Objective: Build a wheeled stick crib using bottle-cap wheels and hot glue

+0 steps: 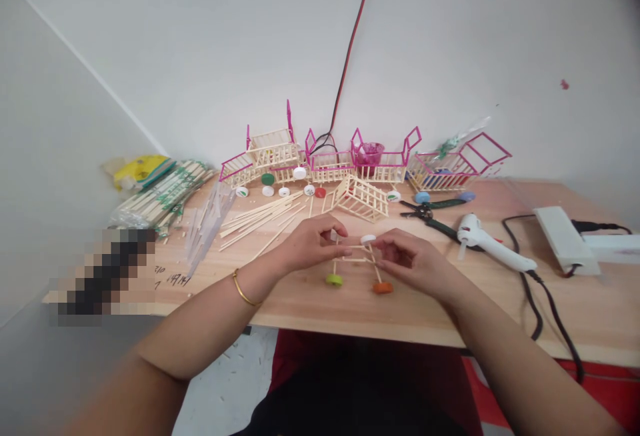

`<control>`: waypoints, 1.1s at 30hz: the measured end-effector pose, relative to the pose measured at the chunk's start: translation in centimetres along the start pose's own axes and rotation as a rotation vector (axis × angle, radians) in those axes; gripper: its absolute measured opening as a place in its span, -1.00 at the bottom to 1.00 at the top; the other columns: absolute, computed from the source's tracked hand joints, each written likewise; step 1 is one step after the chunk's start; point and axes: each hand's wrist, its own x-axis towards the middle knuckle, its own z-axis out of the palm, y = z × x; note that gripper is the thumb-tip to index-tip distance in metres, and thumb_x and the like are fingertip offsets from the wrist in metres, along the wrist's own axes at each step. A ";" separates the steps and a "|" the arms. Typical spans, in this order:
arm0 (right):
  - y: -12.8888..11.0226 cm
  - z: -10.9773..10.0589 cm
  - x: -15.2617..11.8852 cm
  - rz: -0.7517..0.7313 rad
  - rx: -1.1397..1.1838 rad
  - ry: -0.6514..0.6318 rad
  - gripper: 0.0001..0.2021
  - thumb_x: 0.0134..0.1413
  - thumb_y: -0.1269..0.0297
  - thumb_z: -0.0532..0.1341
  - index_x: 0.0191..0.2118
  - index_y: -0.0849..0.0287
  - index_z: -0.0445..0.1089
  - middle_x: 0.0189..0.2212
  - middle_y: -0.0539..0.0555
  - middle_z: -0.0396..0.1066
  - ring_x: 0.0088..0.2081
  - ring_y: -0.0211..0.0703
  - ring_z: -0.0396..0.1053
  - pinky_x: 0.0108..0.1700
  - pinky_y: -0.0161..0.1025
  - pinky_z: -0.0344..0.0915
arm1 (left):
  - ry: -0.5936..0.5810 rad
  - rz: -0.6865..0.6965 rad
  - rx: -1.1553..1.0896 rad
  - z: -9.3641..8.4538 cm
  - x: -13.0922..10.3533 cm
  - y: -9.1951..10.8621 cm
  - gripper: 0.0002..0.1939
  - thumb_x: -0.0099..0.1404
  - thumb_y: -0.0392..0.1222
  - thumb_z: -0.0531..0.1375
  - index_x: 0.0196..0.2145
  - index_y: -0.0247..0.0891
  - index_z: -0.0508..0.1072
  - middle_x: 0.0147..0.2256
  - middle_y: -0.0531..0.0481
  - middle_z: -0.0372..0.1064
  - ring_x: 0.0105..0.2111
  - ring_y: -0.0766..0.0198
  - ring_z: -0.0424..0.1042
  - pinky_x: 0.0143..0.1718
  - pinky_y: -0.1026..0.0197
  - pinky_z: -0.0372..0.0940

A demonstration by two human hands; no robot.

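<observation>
A small frame of thin wooden sticks (354,260) stands near the table's front middle. Its bottle-cap wheels include a green one (334,280) at the front left, an orange one (383,287) at the front right and a white one (368,239) at the back right. My left hand (320,241) pinches the frame's back left corner, where a pale cap partly shows between the fingers. At the back right, my right hand (403,255) has its thumb and fingertips closed on the frame beside the white cap.
Stick carts with purple rails (330,164) line the wall. An unpainted stick basket (363,197) and loose sticks (265,219) lie before them. Pliers (425,213), a white glue gun (493,244) and a white power box (565,239) with black cables are right; bagged sticks (157,193) are left.
</observation>
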 end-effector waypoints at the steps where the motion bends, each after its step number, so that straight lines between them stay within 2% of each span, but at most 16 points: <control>1: 0.1 -0.1 0.0 -0.010 0.003 -0.019 -0.70 0.10 0.13 0.23 -0.06 0.12 0.39 -0.33 0.06 0.35 -0.45 -0.25 0.28 -0.43 -0.30 0.26 | -0.024 0.002 0.017 -0.1 0.0 0.0 -0.68 0.09 -0.06 0.32 -0.26 -0.30 0.44 -0.32 0.00 0.37 -0.42 0.37 0.29 -0.32 0.28 0.22; 4: 0.4 -0.1 -0.2 -0.011 0.032 -0.019 -0.67 0.07 0.12 0.25 -0.05 0.12 0.38 -0.30 0.09 0.35 -0.40 -0.22 0.32 -0.38 -0.27 0.31 | -0.097 0.006 0.057 -0.2 -0.1 0.0 -0.62 0.06 -0.09 0.35 -0.19 -0.28 0.43 -0.36 0.04 0.35 -0.42 0.37 0.26 -0.33 0.29 0.21; 10: 0.4 0.1 -0.3 0.060 0.141 -0.095 -0.65 0.07 0.17 0.26 -0.02 0.13 0.35 -0.42 0.02 0.38 -0.39 -0.20 0.38 -0.33 -0.26 0.34 | -0.176 -0.002 0.094 -0.2 -0.2 0.1 -0.63 0.05 -0.13 0.35 -0.19 -0.27 0.43 -0.36 0.07 0.33 -0.45 0.40 0.23 -0.40 0.33 0.16; 18: 0.7 0.5 -0.3 0.073 0.191 -0.120 -0.67 0.08 0.20 0.25 -0.04 0.15 0.33 -0.45 0.00 0.38 -0.45 -0.24 0.36 -0.40 -0.30 0.31 | -0.197 0.005 0.131 -0.1 -0.3 -0.1 -0.69 0.08 -0.16 0.33 -0.20 -0.28 0.43 -0.47 0.12 0.29 -0.50 0.41 0.24 -0.43 0.34 0.14; 33: 0.7 0.8 -0.2 0.074 0.168 -0.083 -0.74 0.10 0.21 0.24 -0.10 0.15 0.34 -0.41 0.03 0.42 -0.43 -0.23 0.40 -0.36 -0.28 0.35 | -0.188 -0.036 0.107 0.2 -0.3 0.0 -0.72 0.09 -0.23 0.32 -0.22 -0.30 0.44 -0.54 0.15 0.30 -0.53 0.41 0.26 -0.43 0.33 0.15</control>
